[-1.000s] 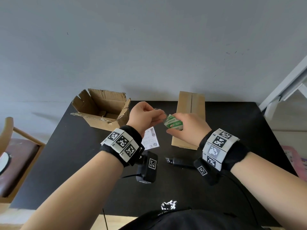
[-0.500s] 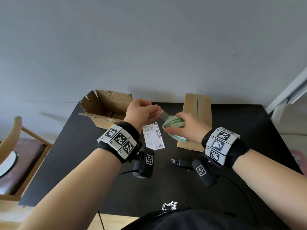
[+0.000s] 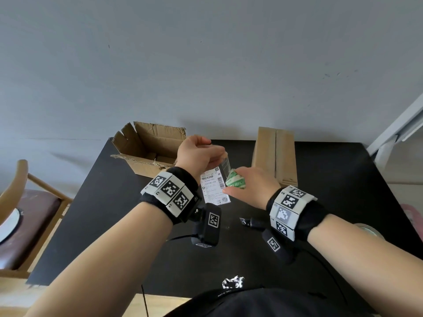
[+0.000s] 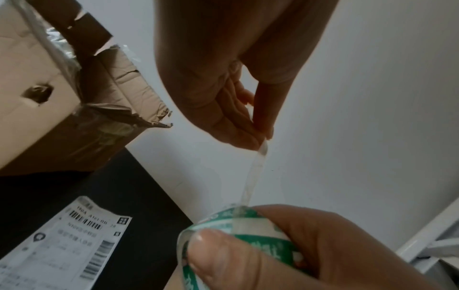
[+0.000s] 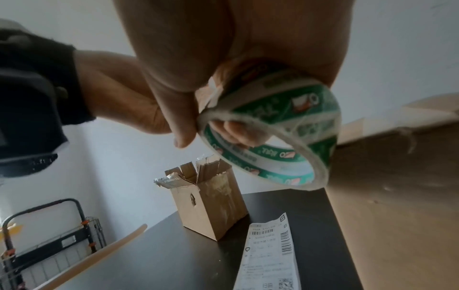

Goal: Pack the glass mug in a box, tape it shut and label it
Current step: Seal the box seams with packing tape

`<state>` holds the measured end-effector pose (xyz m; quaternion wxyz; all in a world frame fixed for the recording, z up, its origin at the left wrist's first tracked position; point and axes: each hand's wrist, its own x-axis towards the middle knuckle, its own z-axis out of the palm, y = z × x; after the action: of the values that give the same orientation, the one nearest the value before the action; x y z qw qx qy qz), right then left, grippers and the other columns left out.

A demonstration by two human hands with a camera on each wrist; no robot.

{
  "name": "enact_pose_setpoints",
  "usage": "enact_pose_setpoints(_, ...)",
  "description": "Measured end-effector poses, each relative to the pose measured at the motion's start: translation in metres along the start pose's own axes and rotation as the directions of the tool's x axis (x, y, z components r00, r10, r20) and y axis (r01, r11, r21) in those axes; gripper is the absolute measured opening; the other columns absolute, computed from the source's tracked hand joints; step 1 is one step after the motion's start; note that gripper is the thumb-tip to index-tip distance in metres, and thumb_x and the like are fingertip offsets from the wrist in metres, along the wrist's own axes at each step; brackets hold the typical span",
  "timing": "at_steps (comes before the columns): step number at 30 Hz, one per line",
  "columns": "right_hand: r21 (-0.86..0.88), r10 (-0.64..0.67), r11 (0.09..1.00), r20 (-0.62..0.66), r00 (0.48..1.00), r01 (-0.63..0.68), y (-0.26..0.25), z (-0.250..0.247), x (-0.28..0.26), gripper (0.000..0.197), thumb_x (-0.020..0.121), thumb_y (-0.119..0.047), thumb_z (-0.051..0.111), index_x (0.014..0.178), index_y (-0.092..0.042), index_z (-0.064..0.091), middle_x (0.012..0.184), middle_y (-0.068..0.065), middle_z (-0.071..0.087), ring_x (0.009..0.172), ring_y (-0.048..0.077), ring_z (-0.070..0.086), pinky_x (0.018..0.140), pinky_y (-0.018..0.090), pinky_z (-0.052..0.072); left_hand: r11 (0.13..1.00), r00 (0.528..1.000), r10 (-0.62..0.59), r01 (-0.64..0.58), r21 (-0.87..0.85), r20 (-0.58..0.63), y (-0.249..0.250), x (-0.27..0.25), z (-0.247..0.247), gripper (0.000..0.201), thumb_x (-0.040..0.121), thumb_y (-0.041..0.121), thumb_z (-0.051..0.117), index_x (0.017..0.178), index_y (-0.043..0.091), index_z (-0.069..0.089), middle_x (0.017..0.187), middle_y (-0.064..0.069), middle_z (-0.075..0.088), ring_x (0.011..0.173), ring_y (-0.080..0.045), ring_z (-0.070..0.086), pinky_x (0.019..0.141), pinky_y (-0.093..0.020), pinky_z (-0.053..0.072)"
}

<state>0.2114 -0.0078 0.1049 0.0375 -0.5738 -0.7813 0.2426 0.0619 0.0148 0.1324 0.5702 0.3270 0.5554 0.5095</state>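
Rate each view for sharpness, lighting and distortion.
Head view: evenly lit and sharp, edges bowed by the wide lens. Left wrist view: left hand backlit and dark, tape strip faint. Right wrist view: tape roll fairly sharp, right hand shadowed, closed box blurred.

Shipping label (image 3: 214,188) flat on the worktop (image 3: 343,179), at 9 o'clock of the tape roll (image 3: 235,182) in the head view: top line reads roughly "190A A161 00 28" in the left wrist view (image 4: 62,243), barcodes and a QR code under it, small print too blurred to read. Tape roll (image 5: 273,129) core: green-and-white band with a repeating red-white logo and white characters, not legible. Wrist bands carry black-and-white square fiducial markers (image 3: 170,188), no readable text.
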Motion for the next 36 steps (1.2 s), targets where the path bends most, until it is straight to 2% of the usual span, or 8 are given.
enact_pose_setpoints(5,0.074,0.108,0.991,0.098,0.989,-0.115,-0.001,-0.001,0.015,0.045,0.081,-0.061,0.055,0.080,-0.016,0.056,0.068,0.001,0.061,0.059,0.016,0.058,0.053,0.026,0.043,0.998,0.999,0.034,-0.034,-0.048,-0.017,0.006,0.003,-0.009,0.030,0.078,-0.007,0.069,0.089,0.012,0.048,0.105,-0.020,0.061,0.088,-0.029,0.069,0.066,-0.029,0.059)
enact_pose_setpoints(7,0.208,0.100,0.971,0.109,0.989,-0.121,-0.002,-0.005,0.016,0.042,0.080,-0.057,0.060,0.080,-0.015,0.056,0.059,0.002,0.061,0.047,0.016,0.056,0.046,0.025,0.043,0.996,0.999,0.032,-0.033,-0.082,-0.013,0.009,0.005,-0.014,0.029,0.080,-0.006,0.068,0.092,0.011,0.048,0.110,-0.022,0.061,0.084,-0.027,0.069,0.065,-0.027,0.059)
enact_pose_setpoints(13,0.600,0.048,0.792,0.127,0.991,-0.115,-0.001,-0.012,0.006,0.020,0.087,-0.027,0.064,0.101,-0.015,0.058,0.064,-0.002,0.067,0.053,0.011,0.063,0.052,0.021,0.050,0.998,0.997,0.055,-0.057,-0.023,-0.056,0.013,0.016,-0.029,0.026,0.082,-0.002,0.068,0.096,0.011,0.050,0.103,-0.016,0.065,0.080,-0.020,0.070,0.073,-0.029,0.059)
enact_pose_setpoints(16,0.704,0.088,0.692,0.137,0.987,-0.159,0.003,-0.013,-0.001,0.013,0.091,-0.014,0.057,0.102,-0.008,0.058,0.077,0.009,0.068,0.055,0.012,0.064,0.055,0.023,0.054,0.998,0.996,0.055,-0.054,0.020,-0.066,0.008,0.020,-0.031,0.029,0.082,-0.001,0.068,0.104,0.008,0.051,0.094,-0.010,0.064,0.080,-0.020,0.069,0.070,-0.027,0.059)
enact_pose_setpoints(21,0.642,0.148,0.741,0.129,0.981,-0.196,0.014,-0.008,-0.012,0.013,0.088,-0.017,0.062,0.095,-0.006,0.063,0.080,0.017,0.070,0.063,0.023,0.066,0.061,0.031,0.057,0.986,0.997,0.077,-0.072,0.153,-0.026,-0.004,0.021,-0.026,0.029,0.077,-0.001,0.073,0.097,0.009,0.055,0.089,-0.011,0.066,0.085,-0.027,0.071,0.072,-0.032,0.060)
enact_pose_setpoints(28,0.390,0.289,0.875,0.054,0.956,-0.286,0.043,-0.021,-0.030,0.029,0.084,-0.033,0.066,0.079,-0.005,0.068,0.067,0.009,0.071,0.051,0.014,0.065,0.051,0.019,0.051,0.983,0.999,0.030,-0.036,0.181,0.034,-0.034,0.018,-0.012,0.026,0.080,0.001,0.071,0.098,0.011,0.057,0.090,-0.014,0.070,0.082,-0.024,0.072,0.074,-0.031,0.059)
enact_pose_setpoints(31,0.281,0.382,0.887,-0.001,0.924,-0.367,0.060,-0.026,-0.040,0.041,0.080,-0.045,0.066,0.077,-0.005,0.067,0.063,0.009,0.070,0.048,0.014,0.062,0.054,0.024,0.051,0.988,0.996,-0.011,-0.003,0.156,0.093,-0.041,0.019,-0.003,0.024,0.081,0.001,0.069,0.100,0.012,0.060,0.091,-0.013,0.070,0.083,-0.021,0.071,0.075,-0.029,0.059)
enact_pose_setpoints(36,0.072,0.429,0.903,-0.094,0.899,-0.423,0.077,-0.042,-0.052,0.040,0.076,-0.054,0.066,0.068,-0.015,0.063,0.060,0.002,0.066,0.051,0.013,0.062,0.062,0.028,0.054,0.983,0.976,-0.113,0.083,0.161,0.187,-0.053,0.017,0.016,0.027,0.083,0.001,0.067,0.107,0.011,0.062,0.097,-0.013,0.070,0.092,-0.022,0.069,0.082,-0.034,0.057)
